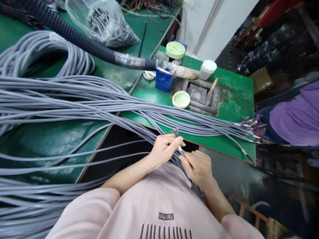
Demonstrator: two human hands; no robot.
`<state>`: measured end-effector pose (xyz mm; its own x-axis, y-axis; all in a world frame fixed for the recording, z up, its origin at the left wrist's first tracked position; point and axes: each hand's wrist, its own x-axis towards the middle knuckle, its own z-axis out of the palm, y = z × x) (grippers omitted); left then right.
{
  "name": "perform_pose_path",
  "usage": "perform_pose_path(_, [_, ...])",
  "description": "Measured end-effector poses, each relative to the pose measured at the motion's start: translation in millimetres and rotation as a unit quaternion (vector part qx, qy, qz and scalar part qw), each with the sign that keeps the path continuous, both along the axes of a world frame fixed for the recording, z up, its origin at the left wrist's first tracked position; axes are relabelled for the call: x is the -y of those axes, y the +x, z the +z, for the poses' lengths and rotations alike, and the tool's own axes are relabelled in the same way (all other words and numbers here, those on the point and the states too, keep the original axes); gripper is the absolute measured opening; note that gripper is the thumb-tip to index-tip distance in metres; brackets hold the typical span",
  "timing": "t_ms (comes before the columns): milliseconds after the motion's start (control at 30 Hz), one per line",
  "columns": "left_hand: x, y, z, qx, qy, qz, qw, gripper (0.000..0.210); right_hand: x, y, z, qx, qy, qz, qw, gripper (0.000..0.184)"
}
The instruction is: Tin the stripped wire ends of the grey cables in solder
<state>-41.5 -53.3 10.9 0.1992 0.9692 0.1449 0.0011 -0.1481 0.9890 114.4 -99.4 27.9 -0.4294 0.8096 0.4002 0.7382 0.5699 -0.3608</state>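
In front of my chest, my right hand (199, 166) is wrapped round a grey cable (181, 152) just below a white band at its stripped end. My left hand (164, 147) pinches that same end, thumb pressed against it. Thin coloured wires (175, 132) fan upward from between the left fingers. More grey cables run below my hands toward my lap. Just beyond them, a thick bundle of grey cables (159, 111) crosses the green table, ending at the right in loose coloured wire ends (259, 127).
A solder pot (198, 94) is set in the green table (239, 89), with a pale green dish (181, 99), a white tub (207, 69) and a blue box (164, 79) around it. A ribbed hose (94, 46) reaches there. A person in purple (296, 114) is at right.
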Motion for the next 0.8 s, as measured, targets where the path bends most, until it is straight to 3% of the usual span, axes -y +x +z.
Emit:
perform_pose_path(300, [-0.2, -0.2, -1.0, -0.004, 0.005, -0.003, 1.0, 0.049, -1.5, -0.2, -1.6, -0.015, 0.0, 0.006, 1.0, 0.028])
perform_pose_path(800, [-0.8, 0.6, 0.4, 0.066, -0.085, -0.027, 0.994, 0.054, -2.8, -1.2, -0.6, -0.009, -0.011, 0.007, 1.0, 0.032])
